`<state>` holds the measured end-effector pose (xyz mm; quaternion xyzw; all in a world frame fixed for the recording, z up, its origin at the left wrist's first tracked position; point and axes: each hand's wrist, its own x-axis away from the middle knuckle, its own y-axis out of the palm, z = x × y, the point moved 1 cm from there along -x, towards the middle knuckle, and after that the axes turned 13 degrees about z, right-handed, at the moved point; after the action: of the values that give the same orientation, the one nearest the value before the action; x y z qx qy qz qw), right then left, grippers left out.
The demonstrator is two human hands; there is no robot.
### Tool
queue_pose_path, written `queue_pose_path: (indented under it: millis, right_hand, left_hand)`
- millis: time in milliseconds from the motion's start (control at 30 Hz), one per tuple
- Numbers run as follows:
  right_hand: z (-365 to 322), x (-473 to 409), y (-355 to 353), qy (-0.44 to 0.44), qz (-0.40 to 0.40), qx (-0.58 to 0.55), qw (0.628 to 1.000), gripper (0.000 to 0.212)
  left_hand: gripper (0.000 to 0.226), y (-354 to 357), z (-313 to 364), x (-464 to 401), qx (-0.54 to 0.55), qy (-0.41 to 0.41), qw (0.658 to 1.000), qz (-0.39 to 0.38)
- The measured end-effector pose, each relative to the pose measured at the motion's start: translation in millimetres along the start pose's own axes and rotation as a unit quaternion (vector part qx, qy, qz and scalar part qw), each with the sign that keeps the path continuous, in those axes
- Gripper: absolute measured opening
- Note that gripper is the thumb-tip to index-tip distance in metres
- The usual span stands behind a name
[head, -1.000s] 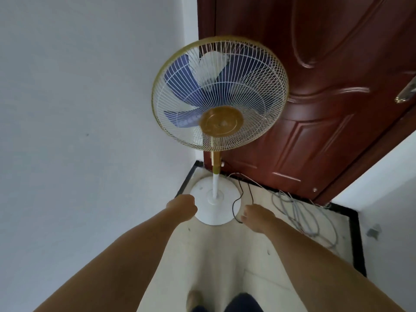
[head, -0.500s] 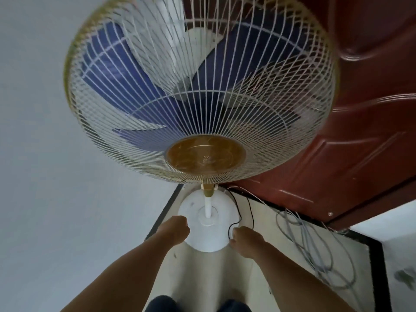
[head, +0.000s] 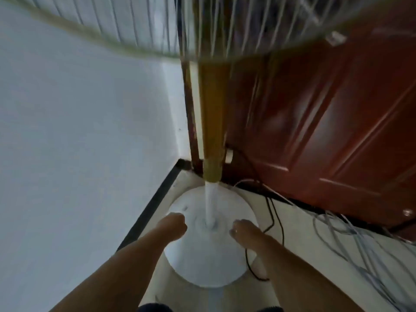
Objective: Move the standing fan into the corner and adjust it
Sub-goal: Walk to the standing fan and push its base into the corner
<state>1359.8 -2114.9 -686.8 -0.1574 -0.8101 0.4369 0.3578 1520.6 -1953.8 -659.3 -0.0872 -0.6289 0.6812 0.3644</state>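
Fingers of our left hand (head: 173, 226) are curling down onto the left side of the fan's round white base (head: 209, 262), knuckles up and tucked in, and they look to be pressing on the disc. Whether they are hooking under its rim we cannot tell, since the hand is covering that edge. Fingers of our right hand (head: 244, 230) are bending over the right side of the same base in a loose claw, tips down on the plastic; again, a true grasp or a mere press is hidden from us.

Between the two sets of fingers, just ahead of them, the white pole (head: 210, 206) is rising from the middle of the base and passing into the amber upper tube (head: 211, 122). Far above our fingers the wire grille (head: 202, 30) is filling the top of the view, blurred. Beyond the fingers the base is sitting close to the corner where the pale wall (head: 78, 131) is meeting the red-brown door (head: 326, 120), so we are judging the fan nearly home.

We are expecting the standing fan to be top-heavy yet weighted low: the base stiff and smooth, probably slippery under the palms, the grille thin and easily bent. We are judging the base rim or the pole the sound places to hold. Just right of our right fingers a black cord (head: 273, 212) is trailing across the floor (head: 292, 244), with grey cables (head: 351, 235) farther right, and either could snag under the base.
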Motion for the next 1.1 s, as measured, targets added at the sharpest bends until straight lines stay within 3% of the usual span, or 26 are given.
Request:
queue_pose_path:
  millis: [233,467,600,700,900,1100]
  right_hand:
    - [42.2,-115.1,57.8,0.024,0.054,0.005,0.998,0.044]
    - [80.7,-132.1,78.7,0.15,0.122,0.008,0.981,0.054]
    - [101.9,-137.2,77.5,0.213,0.114,-0.025,0.97,0.067]
    - [117.1,-141.1,84.6,0.265,0.09,-0.097,0.955,0.073]
    - [131.7,-156.6,98.4,0.306,0.089,-0.212,0.924,0.077]
    - [139.6,-163.6,106.9,0.354,0.106,-0.323,0.871,0.094]
  left_hand:
    - [0.03,88.5,-33.2,-100.3,0.008,-0.002,0.999,0.037]
    - [0.043,121.4,-57.0,-122.5,0.053,-0.088,0.993,0.06]
    - [0.067,138.9,-71.0,-124.7,0.026,-0.173,0.985,0.002]
    - [0.072,147.0,-75.2,-130.6,0.055,-0.198,0.978,-0.034]
    - [0.081,161.1,-78.9,-143.2,0.223,-0.308,0.925,0.002]
    - [0.088,169.7,-96.4,-155.7,0.326,-0.349,0.878,0.009]
